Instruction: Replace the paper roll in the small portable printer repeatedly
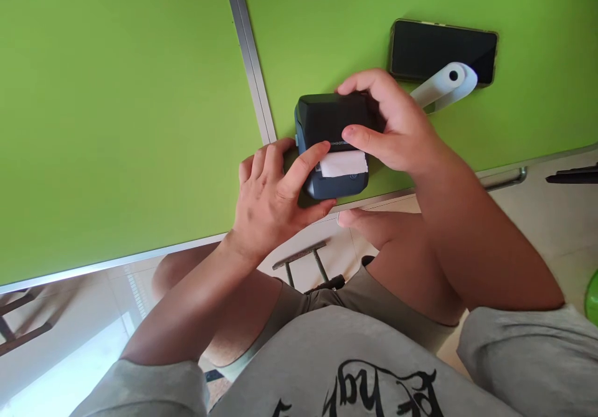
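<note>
A small dark label printer point(334, 118) with a black lid and blue-grey base sits near the table's front edge. White paper point(344, 164) sticks out of its front slot. My left hand point(275, 192) grips the printer's left side, its index finger at the lid's front edge and its thumb at the front of the base. Around the lid's right side curls my right hand point(392, 121), fingers at the back and thumb on top near the printed lettering. The lid looks closed.
Behind my right hand, a white paper roll point(443, 86) stands beside a black phone point(441, 52), overlapping it in view. A metal seam point(250, 55) crosses the green table point(116, 105). My legs are below the table's metal front edge.
</note>
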`<state>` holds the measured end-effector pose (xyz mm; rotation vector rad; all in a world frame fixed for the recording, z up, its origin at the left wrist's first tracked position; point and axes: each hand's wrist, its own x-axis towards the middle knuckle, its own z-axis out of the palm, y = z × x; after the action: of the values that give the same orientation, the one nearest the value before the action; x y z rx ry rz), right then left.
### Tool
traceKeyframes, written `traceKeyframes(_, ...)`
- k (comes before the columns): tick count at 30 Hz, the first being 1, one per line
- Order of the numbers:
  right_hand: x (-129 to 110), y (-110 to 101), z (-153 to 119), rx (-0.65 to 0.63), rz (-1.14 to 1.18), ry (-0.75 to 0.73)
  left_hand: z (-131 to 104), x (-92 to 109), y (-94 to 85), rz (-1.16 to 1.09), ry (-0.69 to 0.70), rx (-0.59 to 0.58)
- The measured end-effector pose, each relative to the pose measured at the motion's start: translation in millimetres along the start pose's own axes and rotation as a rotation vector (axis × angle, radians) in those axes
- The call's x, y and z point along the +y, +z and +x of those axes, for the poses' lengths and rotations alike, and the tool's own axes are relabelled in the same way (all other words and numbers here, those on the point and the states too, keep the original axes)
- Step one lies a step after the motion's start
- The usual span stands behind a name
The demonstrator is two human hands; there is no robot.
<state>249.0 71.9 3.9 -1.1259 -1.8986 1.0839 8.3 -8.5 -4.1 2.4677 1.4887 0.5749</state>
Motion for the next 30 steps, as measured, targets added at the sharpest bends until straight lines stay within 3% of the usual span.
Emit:
traceKeyframes(5,-1.4,-2.1,2.2,-0.056,-0.070,-0.049,0.7,0.5,0.7,-0.003,-0.021,-0.001)
traceKeyframes(18,1.2,7.3,3.5,-0.009,0.034,0.004,0.9,1.1,1.5,-0.066,-0.068,-0.018)
traceKeyframes(24,1.5,20.5,1.1,0.167,-0.114,-0.139,0.3,2.1,2.6,-0.098,-0.119,0.011)
traceKeyframes(30,7.4,25.8,3.3,0.266,-0.140,-0.216,0.0,-0.3,-3.9,-0.142,-0.144,-0.047)
